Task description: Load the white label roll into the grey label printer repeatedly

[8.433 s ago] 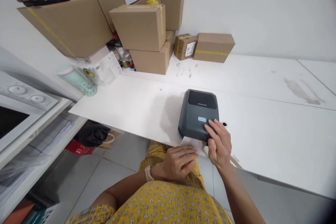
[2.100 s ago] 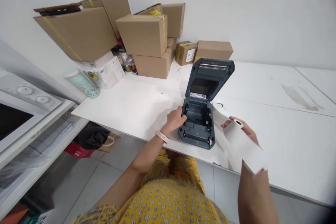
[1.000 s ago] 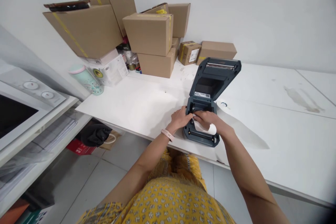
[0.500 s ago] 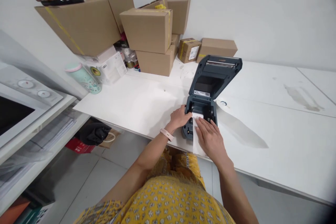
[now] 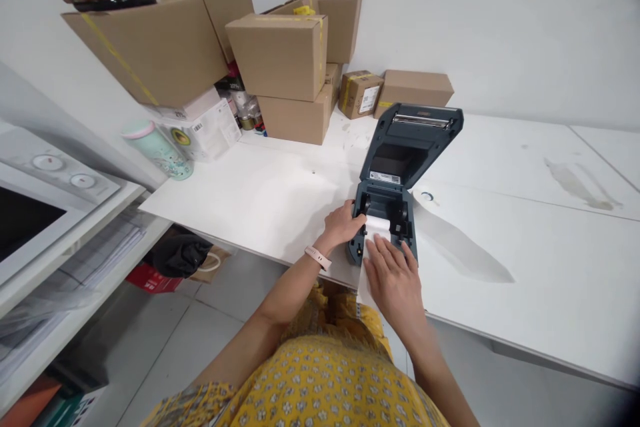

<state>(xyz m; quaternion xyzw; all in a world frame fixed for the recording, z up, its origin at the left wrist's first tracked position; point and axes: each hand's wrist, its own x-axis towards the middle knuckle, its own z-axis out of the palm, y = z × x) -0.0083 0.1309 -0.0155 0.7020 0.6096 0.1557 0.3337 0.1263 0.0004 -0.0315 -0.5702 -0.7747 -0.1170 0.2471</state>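
A dark blue-grey label printer [image 5: 417,180] stands near the table's front edge with its lid raised. Inside it lies a small white paper roll [image 5: 378,224], and a paper strip [image 5: 365,285] runs from it toward me, past the front edge. My left hand [image 5: 343,223] grips the printer's left side, thumb over the rim by the roll. Its other fingers are partly hidden. Stretched out flat, the fingers of my right hand [image 5: 396,272] press on the strip at the printer's front, covering part of it.
A strip of backing paper [image 5: 463,250] lies right of the printer on the white table [image 5: 260,193]. Cardboard boxes [image 5: 280,60] are stacked along the wall. A mint-green bottle [image 5: 160,150] stands at the left, near a microwave [image 5: 60,180] on a shelf.
My right hand has slid back toward me over the paper, uncovering more of the roll. The strip's lower end has shifted slightly left and nearer to me. My left hand has stayed put.
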